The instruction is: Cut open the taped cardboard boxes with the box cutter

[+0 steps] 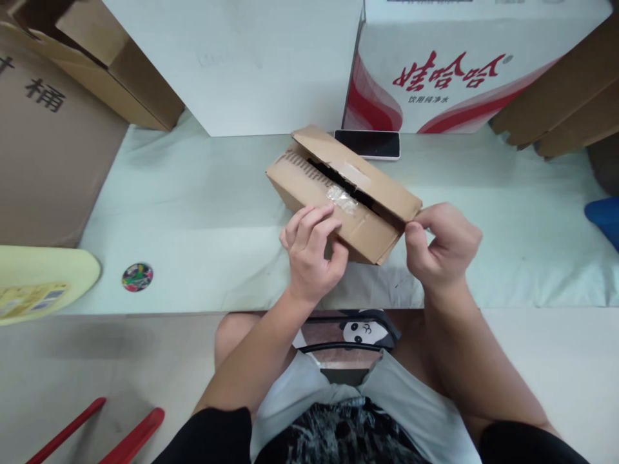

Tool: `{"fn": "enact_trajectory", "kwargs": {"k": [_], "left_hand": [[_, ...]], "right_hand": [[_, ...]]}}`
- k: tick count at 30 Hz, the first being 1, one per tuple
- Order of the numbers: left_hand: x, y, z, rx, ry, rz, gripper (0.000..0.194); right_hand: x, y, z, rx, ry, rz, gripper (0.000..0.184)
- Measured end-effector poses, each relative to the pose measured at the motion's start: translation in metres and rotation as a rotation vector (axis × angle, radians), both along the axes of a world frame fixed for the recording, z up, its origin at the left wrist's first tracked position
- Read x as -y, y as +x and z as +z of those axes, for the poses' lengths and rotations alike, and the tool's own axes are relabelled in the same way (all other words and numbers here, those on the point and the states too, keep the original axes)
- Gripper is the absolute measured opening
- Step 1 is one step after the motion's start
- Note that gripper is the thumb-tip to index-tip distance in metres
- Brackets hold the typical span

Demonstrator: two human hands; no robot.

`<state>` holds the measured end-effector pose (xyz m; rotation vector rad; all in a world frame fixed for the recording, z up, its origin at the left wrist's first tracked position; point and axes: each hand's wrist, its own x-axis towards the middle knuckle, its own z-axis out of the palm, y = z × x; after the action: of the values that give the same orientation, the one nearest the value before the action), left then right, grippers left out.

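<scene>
Pinching the right end of the box's flap (382,187), the right hand (442,245) has its grip closed on the cardboard. The left hand (316,258) touches the near side of the box (372,235) with bent fingers, its thumb apart from them; whether that grip bears on the box I cannot tell.

The box lies aslant near the front edge of the bench (193,258), between the hands. A dark slit runs along its top, the far flap slightly raised; what is inside cannot be made out. It is brown cardboard, a little creased, with rows of dark print toward the left end, crumpled clear tape (342,198) on the near flap and a pale patch on the far one.

Behind the box lies a phone (370,144), screen dark. Farther back stand a white carton (271,64) and, beside it, a water carton (445,71) with red lettering. At upper left, an open carton (145,90) shows a shadowed inside, its contents unclear, behind a large brown carton (43,161).
</scene>
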<state>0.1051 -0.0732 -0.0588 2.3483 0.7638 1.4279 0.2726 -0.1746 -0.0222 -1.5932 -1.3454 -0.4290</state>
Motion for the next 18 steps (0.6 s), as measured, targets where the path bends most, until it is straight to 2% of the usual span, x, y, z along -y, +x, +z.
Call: {"fn": "enact_trajectory", "kwargs": {"k": [1,2,5,7,11,15,18], "left_hand": [[0.0,0.0,0.001,-0.008,0.008,0.0,0.03],[0.0,-0.001,0.001,-0.018,0.016,-0.004,0.03],[-0.003,-0.004,0.001,-0.044,0.037,-0.028,0.035],[-0.006,-0.006,0.0,-0.051,0.049,-0.076,0.037],[-0.017,-0.007,-0.005,0.036,0.042,-0.153,0.029],[-0.037,-0.012,-0.012,0.23,0.003,0.006,0.02],[-0.059,-0.022,-0.018,0.346,-0.099,0.054,0.034]], "right_hand": [[0.0,0.0,-0.003,-0.029,-0.023,-0.051,0.015],[0.001,0.0,-0.006,-0.061,-0.065,-0.085,0.014],[0.002,0.001,-0.014,-0.16,-0.223,-0.132,0.043],[0.001,0.001,-0.016,-0.21,-0.287,-0.117,0.049],[-0.001,0.0,-0.013,-0.25,-0.305,0.06,0.049],[0.003,0.002,-0.01,-0.36,-0.299,0.206,0.041],[0.008,0.003,-0.008,-0.445,-0.309,0.295,0.039]]}}
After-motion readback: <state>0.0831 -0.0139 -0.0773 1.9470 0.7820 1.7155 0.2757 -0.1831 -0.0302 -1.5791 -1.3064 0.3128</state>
